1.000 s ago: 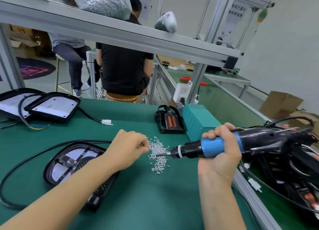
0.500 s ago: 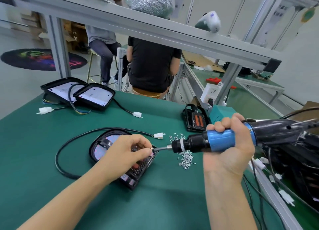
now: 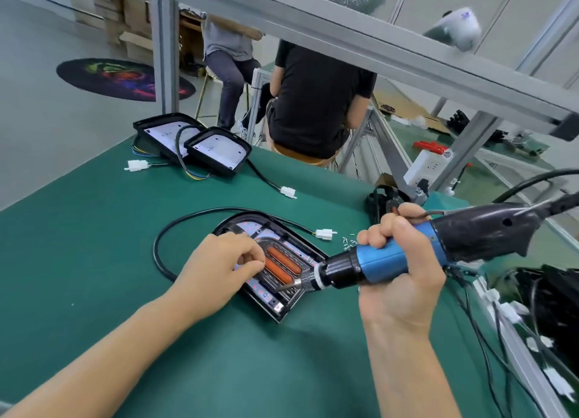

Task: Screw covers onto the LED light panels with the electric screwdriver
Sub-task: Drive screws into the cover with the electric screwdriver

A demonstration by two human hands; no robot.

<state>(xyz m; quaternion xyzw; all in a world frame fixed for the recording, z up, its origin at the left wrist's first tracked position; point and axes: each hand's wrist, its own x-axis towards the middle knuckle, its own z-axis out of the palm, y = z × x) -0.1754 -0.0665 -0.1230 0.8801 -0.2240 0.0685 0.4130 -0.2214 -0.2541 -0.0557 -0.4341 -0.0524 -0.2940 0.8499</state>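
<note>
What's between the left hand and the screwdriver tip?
Head view: two orange strips of the light panel lie between the left hand and the screwdriver tip.

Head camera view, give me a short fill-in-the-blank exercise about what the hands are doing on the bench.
1. The electric screwdriver is gripped by the ____ hand.
2. The left hand rests on the LED light panel that has two ____ strips.
3. The bench is covered by a ____ mat.
4. Loose screws lie beside a ____ connector.

Missing words: right; orange; green; white
</note>
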